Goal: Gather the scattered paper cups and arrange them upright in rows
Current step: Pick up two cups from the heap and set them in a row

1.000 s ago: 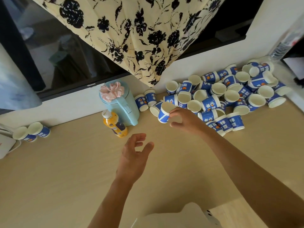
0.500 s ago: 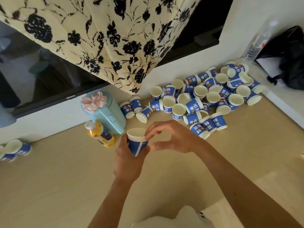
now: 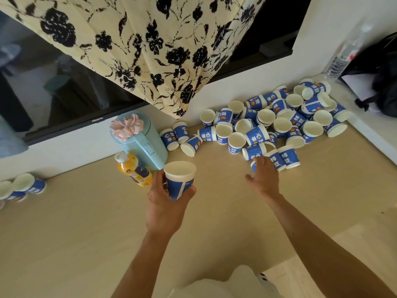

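Beige surface — left hand grips an upright cup, right hand, fingers straight, touches the pile.

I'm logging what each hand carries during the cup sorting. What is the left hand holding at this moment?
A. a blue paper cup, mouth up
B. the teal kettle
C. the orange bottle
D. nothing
A: the left hand grips a blue paper cup, mouth up, while the orange bottle and the teal kettle stand untouched behind it.
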`<state>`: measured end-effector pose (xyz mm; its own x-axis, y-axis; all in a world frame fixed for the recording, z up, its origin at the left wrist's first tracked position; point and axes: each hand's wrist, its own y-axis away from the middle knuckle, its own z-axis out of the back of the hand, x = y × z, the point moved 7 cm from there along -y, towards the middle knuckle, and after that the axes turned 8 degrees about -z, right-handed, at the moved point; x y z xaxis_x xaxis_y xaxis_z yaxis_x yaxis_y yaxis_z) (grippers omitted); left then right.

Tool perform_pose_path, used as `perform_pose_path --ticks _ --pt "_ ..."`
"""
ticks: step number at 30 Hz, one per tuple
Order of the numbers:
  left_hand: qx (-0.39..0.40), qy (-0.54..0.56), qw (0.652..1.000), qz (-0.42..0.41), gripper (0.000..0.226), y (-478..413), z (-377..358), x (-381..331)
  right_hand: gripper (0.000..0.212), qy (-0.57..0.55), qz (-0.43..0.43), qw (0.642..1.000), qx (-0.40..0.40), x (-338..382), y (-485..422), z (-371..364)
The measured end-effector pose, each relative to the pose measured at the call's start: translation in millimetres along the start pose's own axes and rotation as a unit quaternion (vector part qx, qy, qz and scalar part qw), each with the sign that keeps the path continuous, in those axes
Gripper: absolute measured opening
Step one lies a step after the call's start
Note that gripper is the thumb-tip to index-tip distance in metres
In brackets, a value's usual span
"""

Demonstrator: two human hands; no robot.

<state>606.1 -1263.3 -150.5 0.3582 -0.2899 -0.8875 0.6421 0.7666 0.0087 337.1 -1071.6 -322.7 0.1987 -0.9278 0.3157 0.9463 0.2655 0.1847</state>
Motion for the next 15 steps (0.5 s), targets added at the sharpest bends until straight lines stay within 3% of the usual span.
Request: perform_pose_path --ticks 5,10,15 --pt "0.000 0.003 1.000 -0.009 0.051 4.4 4.1 1.4 0.078 0.053 -0.050 0.997 -0.022 -22.1 7.8 -6.9" --pt "0.001 0.009 1.000 -0.010 0.051 13.1 7.1 1.9 0.082 0.106 -0.040 0.993 -0.009 -21.0 5.4 -5.2" --pt "0.000 0.007 1.000 -0.003 0.052 19.8 10.0 3.4 0.061 0.201 -0.009 0.978 0.049 -13.6 1.0 -11.5"
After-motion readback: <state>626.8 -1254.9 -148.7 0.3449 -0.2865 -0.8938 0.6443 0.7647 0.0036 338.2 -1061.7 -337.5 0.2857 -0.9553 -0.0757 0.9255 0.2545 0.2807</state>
